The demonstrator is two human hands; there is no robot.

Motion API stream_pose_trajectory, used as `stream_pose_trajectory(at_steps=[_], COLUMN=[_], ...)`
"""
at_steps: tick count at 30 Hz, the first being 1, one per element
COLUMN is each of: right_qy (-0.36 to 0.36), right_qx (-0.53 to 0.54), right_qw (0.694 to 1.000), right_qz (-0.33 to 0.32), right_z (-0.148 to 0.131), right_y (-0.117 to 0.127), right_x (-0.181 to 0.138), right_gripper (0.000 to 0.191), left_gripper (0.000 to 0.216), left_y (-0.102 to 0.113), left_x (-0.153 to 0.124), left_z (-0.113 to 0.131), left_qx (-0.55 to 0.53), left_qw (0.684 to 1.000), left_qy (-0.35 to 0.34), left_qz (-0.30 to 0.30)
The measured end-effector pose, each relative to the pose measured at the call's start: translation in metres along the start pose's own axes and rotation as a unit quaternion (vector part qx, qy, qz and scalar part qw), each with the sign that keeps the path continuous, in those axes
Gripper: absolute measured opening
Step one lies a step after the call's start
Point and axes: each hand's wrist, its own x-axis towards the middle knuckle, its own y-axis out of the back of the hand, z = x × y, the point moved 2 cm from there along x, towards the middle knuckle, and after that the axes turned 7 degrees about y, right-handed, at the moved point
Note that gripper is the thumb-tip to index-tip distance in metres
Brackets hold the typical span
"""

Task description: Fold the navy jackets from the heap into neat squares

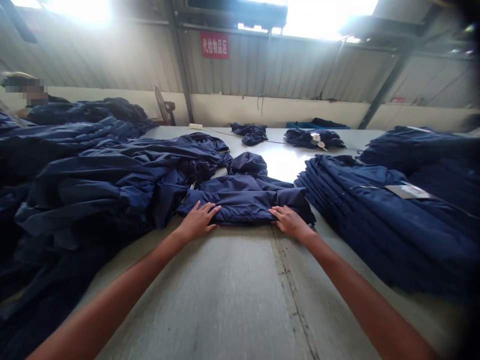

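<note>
Left hand (197, 222) and right hand (290, 222) lie spread, pressing on the near edge of a folded navy hooded jacket (243, 200). It sits on a long pale work table (210, 300), between a rumpled navy heap (93, 185) and a stacked navy pile (375, 225).

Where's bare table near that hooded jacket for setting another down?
The bare tabletop runs in front of the hooded navy jacket, between your left hand and right hand. A smaller patch lies behind its hood, before the far bundles. Crowded: loose jackets heaped left, stacked jackets right.
</note>
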Motion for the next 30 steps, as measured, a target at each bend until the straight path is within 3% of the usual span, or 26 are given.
stream_pose_trajectory(at_steps=[6, 11, 15, 17, 23, 27, 30], right_qy=[-0.036, -0.051, -0.115, -0.111, -0.152, -0.160, -0.150], right_qx=[0.011, -0.023, -0.055, -0.095, -0.203, -0.197, -0.169], right_qw=[0.999, 0.998, 0.989, 0.985, 0.962, 0.958, 0.966], right_qz=[0.029, 0.009, 0.070, 0.091, 0.099, 0.135, 0.124], right_z=[0.002, -0.024, -0.040, -0.041, -0.011, 0.004, -0.006], right_y=[0.023, 0.008, -0.015, -0.016, 0.019, 0.045, 0.050], right_x=[0.003, -0.013, -0.025, -0.027, -0.049, -0.089, -0.120], right_gripper=[0.037, 0.079, 0.051, 0.049, 0.046, 0.048, 0.056], left_gripper=[0.036, 0.036, 0.031, 0.030, 0.029, 0.042, 0.048], left_y=[0.026, 0.044, 0.047, 0.051, 0.074, 0.059, 0.033], left_x=[-0.006, -0.003, -0.008, -0.011, -0.023, -0.050, -0.078], left_z=[0.005, 0.013, 0.018, 0.021, 0.023, 0.014, 0.004], left_qx=[-0.025, -0.044, -0.044, -0.044, -0.044, -0.011, 0.026], left_qw=[0.997, 0.990, 0.990, 0.989, 0.991, 0.998, 0.999], left_qy=[0.066, 0.128, 0.129, 0.132, 0.100, 0.008, -0.005], left_qz=[0.023, 0.032, 0.047, 0.056, 0.073, 0.055, 0.037])
